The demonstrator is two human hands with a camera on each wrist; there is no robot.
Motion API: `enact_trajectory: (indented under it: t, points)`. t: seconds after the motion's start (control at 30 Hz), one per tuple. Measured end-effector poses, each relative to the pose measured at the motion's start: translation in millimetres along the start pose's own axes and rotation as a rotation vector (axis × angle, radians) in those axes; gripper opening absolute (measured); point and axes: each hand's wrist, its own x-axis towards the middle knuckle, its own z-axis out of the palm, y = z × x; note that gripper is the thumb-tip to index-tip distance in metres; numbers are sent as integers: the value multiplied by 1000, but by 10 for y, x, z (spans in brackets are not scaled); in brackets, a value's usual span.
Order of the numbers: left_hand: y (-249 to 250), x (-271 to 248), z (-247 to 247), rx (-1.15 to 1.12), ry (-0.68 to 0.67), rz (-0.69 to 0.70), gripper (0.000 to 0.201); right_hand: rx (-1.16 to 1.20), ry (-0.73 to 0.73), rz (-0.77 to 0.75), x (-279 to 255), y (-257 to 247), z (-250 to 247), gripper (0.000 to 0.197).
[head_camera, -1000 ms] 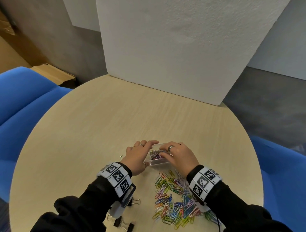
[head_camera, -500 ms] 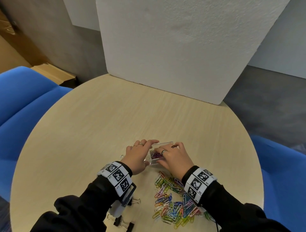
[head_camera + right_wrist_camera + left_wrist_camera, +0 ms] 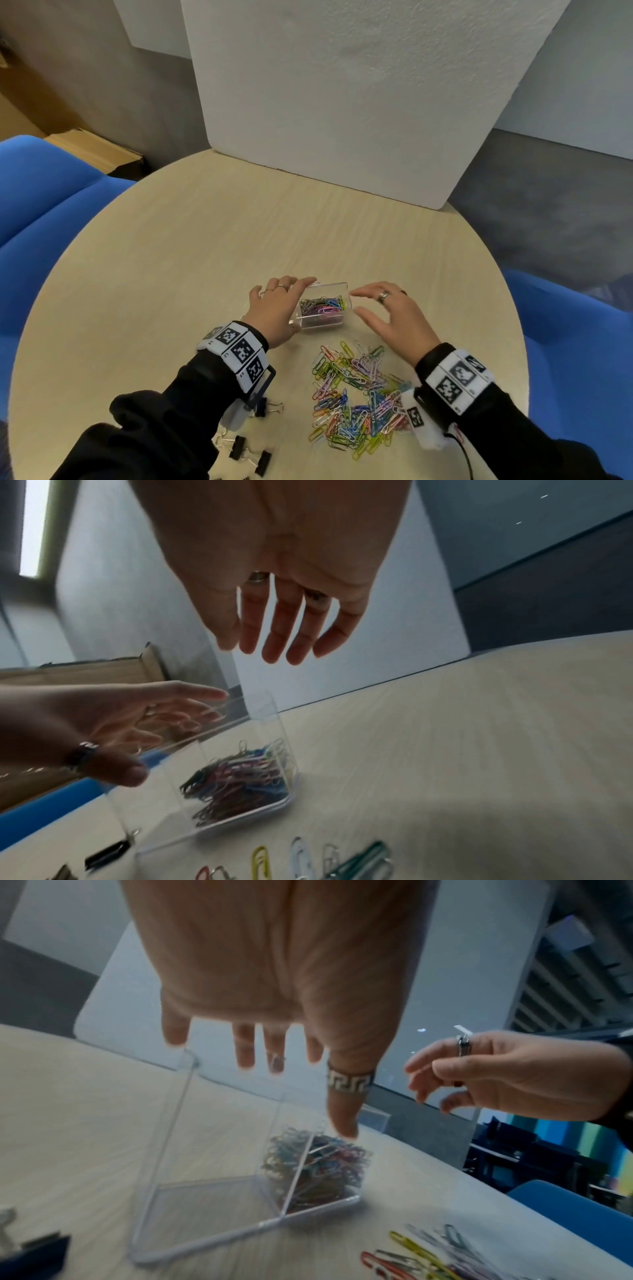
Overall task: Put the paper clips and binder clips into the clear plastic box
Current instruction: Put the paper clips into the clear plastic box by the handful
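Note:
The clear plastic box stands on the round table with coloured paper clips in its right compartment. My left hand spans its left end, index fingertip on the far rim and thumb at the near corner. Just right of the box my right hand hovers empty with its fingers spread, clear of the wall. A loose pile of paper clips lies in front of the box. Black binder clips lie near my left forearm.
The wooden table is bare behind the box. A white foam board stands at its far edge. Blue chairs flank the table on both sides, and a cardboard box sits on the floor at the left.
My right hand was over the box with its fingers at the opening; it has pulled away to the right and spread open. The left hand has kept its place on the box.

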Motion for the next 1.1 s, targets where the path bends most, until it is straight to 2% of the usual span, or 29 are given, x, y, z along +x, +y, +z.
enact_trajectory:
  t: [0.07, 0.1, 0.17, 0.2, 0.23, 0.3, 0.37, 0.4, 0.43, 0.5, 0.6, 0.7, 0.8, 0.87, 0.9, 1.0, 1.03, 1.1]
  points:
    - [36, -106, -42, -1, 84, 43, 81, 61, 35, 58, -131, 75, -131, 17]
    - [60, -173, -43, -1, 165, 79, 77, 69, 0, 101, -209, 126, -193, 11]
    - [125, -318, -20, -64, 301, 158, 64, 70, -178, 225, -389, 248, -294, 11]
    - [162, -395, 19, -130, 285, 186, 55, 66, -286, 296, -495, 323, -325, 20]
    - [191, -473, 81, -202, 190, 204, 47, 56, -381, 374, -602, 395, -348, 31]
    - [244, -598, 221, -287, -180, 204, 31, -1, -518, 530, -803, 536, -363, 53]
    - [273, -656, 394, -314, -536, 187, 27, -100, -606, 650, -965, 655, -343, 66]
    - [283, -668, 478, -288, -662, 175, 28, -134, -634, 699, -1030, 710, -324, 69]
    - [295, -672, 559, -255, -748, 165, 29, -137, -651, 748, -1084, 755, -298, 72]
    - [334, -673, 675, -205, -822, 176, 26, -74, -648, 820, -1164, 805, -224, 71]
    - [416, -650, 770, -262, -769, 186, 25, -3, -605, 784, -1175, 785, -100, 64]
    - [433, -582, 790, -329, -612, 163, 26, 102, -551, 673, -1081, 666, 31, 51]
    - [410, -565, 807, -374, -433, 170, 19, 266, -395, 654, -1044, 609, 69, 40]
    - [458, -622, 827, -324, -355, 225, 19, 260, -302, 640, -1091, 637, 31, 33]
    - [503, -663, 856, -247, -350, 263, 28, 199, -326, 631, -1133, 660, 5, 32]
    - [650, -752, 999, 57, -405, 342, 54, -55, -589, 611, -1277, 682, -1, 34]
    - [697, -755, 1042, 106, -421, 347, 58, -60, -629, 605, -1303, 666, 23, 33]
    - [773, -722, 1083, 119, -415, 317, 57, -19, -598, 575, -1296, 634, 101, 30]
